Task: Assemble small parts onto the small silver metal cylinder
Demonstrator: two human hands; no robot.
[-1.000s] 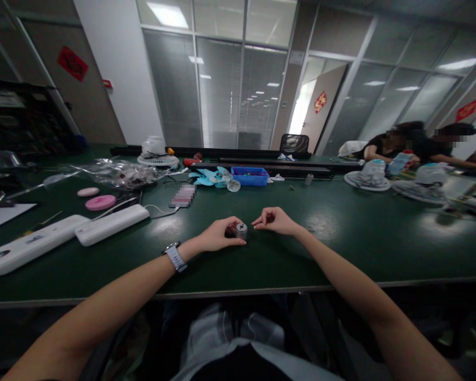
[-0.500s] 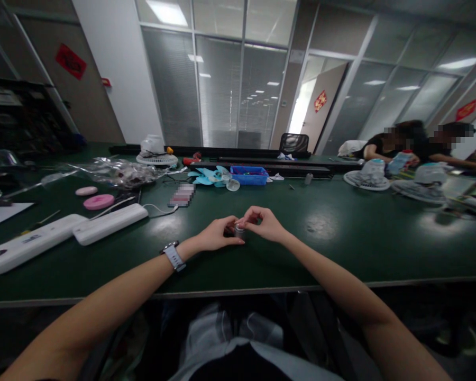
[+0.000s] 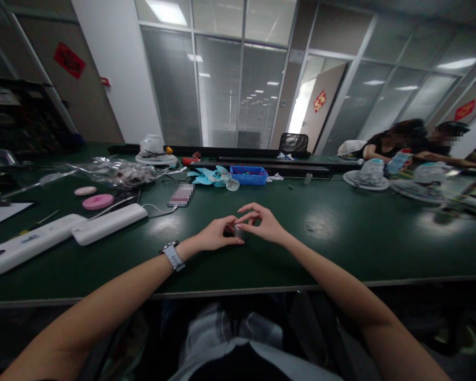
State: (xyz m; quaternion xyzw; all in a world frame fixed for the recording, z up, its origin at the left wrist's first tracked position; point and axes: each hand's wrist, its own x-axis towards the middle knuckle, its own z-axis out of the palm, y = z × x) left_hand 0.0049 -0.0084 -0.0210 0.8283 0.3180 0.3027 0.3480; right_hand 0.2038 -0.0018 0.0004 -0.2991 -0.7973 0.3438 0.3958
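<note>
A small grey cylinder (image 3: 238, 232) stands on the dark green table in front of me, its pale top rim showing. My left hand (image 3: 216, 234) curves around it from the left, with the thumb along the near side and the fingers on the far side. From the right, my right hand (image 3: 263, 225) reaches over the cylinder. Its thumb and a fingertip close in at the top rim, while the index finger is lifted and stretched out. Whether anything tiny sits between those fingertips is too small to make out.
White power strips (image 3: 109, 224), a pink round object (image 3: 98, 201) and a phone (image 3: 181, 195) lie left. Behind are blue fan blades (image 3: 210, 177), a blue tray (image 3: 248, 181) and another small cylinder (image 3: 308, 179). Fan parts (image 3: 365, 180) and two people are at right.
My right hand's fingers have loosened from a tight pinch at the cylinder's top, and the index finger has straightened. The left hand has stayed around the cylinder.
</note>
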